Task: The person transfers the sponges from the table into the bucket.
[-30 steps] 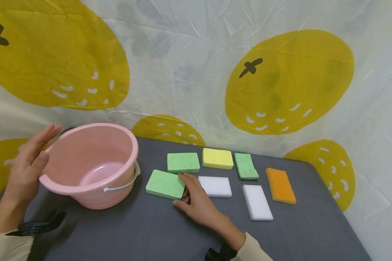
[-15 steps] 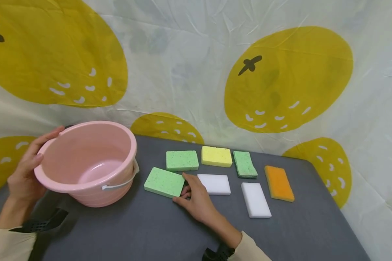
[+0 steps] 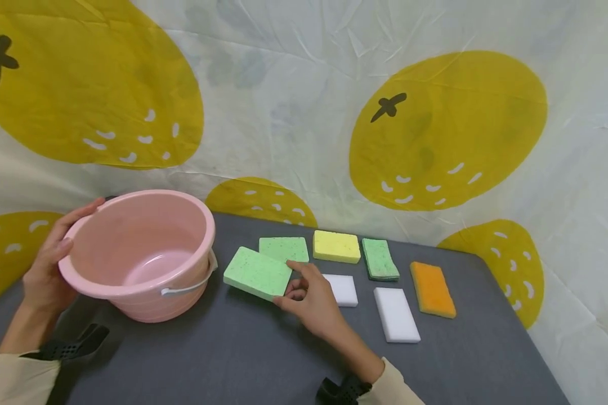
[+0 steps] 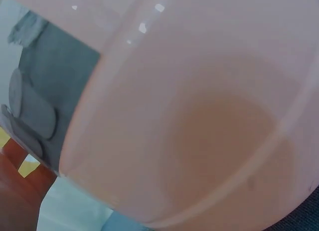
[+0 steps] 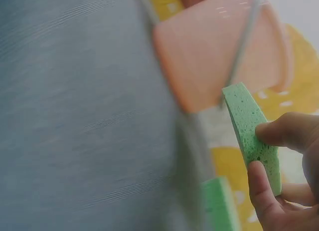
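Observation:
A pink bucket (image 3: 137, 253) stands at the left of the table in the head view, its white wire handle (image 3: 190, 287) hanging down. My left hand (image 3: 49, 270) holds the bucket at its left rim; part of the fingers is out of sight. The bucket's pink wall (image 4: 199, 116) fills most of the left wrist view. Between thumb and fingers, my right hand (image 3: 316, 301) pinches a light green sponge (image 3: 258, 273) by its right end. That sponge (image 5: 251, 126) is tilted and raised off the table. Behind it lies another green sponge (image 3: 284, 247), partly covered.
Farther right on the grey table (image 3: 223, 360) lie a yellow sponge (image 3: 336, 246), a thin green sponge (image 3: 380, 259), an orange sponge (image 3: 433, 289) and two white sponges, one upright to view (image 3: 397, 315), one partly behind my right hand (image 3: 342, 289). A fruit-print cloth (image 3: 284, 112) hangs behind.
My right hand has taken hold of the near green sponge and lifted it off the table. The left hand has settled lower onto the bucket's rim.

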Tool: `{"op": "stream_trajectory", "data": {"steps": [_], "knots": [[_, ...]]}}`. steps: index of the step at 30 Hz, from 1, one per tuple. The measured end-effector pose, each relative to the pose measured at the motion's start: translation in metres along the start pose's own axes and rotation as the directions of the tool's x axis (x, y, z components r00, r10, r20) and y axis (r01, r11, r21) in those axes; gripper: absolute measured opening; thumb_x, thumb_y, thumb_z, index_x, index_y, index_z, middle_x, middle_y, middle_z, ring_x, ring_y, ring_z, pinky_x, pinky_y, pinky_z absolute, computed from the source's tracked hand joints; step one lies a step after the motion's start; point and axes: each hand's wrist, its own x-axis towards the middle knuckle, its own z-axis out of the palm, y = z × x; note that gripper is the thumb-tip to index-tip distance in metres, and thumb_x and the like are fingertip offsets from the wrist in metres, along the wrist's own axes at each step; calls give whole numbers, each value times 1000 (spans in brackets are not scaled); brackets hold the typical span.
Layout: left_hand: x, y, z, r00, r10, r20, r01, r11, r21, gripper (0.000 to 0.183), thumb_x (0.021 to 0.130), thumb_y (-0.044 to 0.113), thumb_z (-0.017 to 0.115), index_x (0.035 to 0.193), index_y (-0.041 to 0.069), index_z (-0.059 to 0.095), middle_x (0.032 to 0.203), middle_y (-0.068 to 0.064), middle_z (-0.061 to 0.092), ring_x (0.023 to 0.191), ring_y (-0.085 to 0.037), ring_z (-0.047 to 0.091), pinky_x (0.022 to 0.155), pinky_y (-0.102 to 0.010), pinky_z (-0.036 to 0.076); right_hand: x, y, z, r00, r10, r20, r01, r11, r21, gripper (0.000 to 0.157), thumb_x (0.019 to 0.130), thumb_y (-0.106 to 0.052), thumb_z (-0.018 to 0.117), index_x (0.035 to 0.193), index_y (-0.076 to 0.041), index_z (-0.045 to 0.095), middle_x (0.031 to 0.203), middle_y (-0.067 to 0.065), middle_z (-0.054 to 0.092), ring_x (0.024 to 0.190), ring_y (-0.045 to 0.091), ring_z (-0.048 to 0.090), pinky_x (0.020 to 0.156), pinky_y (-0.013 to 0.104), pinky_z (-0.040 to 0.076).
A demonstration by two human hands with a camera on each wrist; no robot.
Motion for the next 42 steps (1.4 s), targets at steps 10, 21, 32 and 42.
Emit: {"op": "stream_trajectory", "data": {"steps": [10,21,32,42], "knots": [[1,2,2,1000,-23,-18,23,1000,21,55,84,7,23,138,-2,21,145,-14,14,123,-22,30,91,-25,39,21,-48,-16,996,-48,-72,58,988,144,62,74,-1,69,129,-1,41,122,14,43,79,28,54,73,33,50],[4,4,0,1000,-6,-7,6,1000,4,54,84,7,25,138,-3,21,143,-16,16,120,-23,33,89,-27,41,69,-68,17,990,-139,-3,138,989,54,64,71,-21,74,128,-12,47,110,1,48,76,10,59,68,25,50],[4,4,5,997,-13,-70,16,999,50,54,84,8,27,136,-3,25,143,-14,20,122,-20,31,87,-23,40,96,-92,52,987,-148,68,154,983,-97,63,70,-21,74,127,-12,49,100,-2,53,66,4,56,54,22,48],[1,3,4,998,-14,-57,18,998,63,53,83,5,25,136,-2,26,144,-12,21,126,-19,26,91,-21,37,116,-109,76,987,-109,117,144,921,-362,61,69,-25,75,123,-7,53,58,-6,53,67,1,49,47,15,41]]}}
